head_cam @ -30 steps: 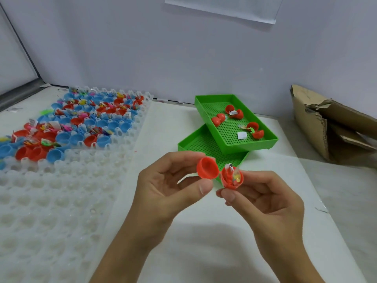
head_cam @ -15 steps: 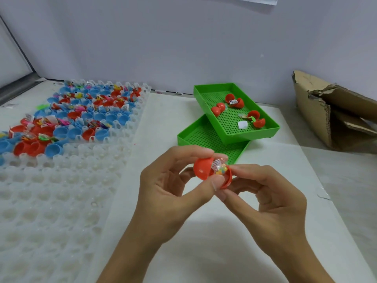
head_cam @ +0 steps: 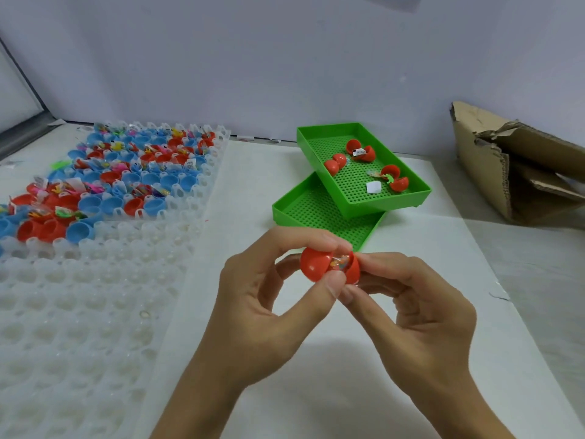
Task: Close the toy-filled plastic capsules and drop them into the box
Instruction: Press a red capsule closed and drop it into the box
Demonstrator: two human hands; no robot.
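Green tray (head_cam: 421, 188), 3 open capsules (head_cam: 361, 151)

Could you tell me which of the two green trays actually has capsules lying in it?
The upper green tray, which rests askew across the lower green tray, holds the open red capsules; the visible part of the lower one shows none.

Two hands, the left hand (head_cam: 266, 299) and the right hand (head_cam: 421, 312), share one red capsule (head_cam: 329, 266). Two green trays (head_cam: 354, 201) sit stacked, the upper holding three open red capsules (head_cam: 361, 152) and one white paper square (head_cam: 373, 186). One cardboard box (head_cam: 519, 166). One white cell tray (head_cam: 95, 296) holds red and blue capsule halves (head_cam: 126, 172), too many to count.
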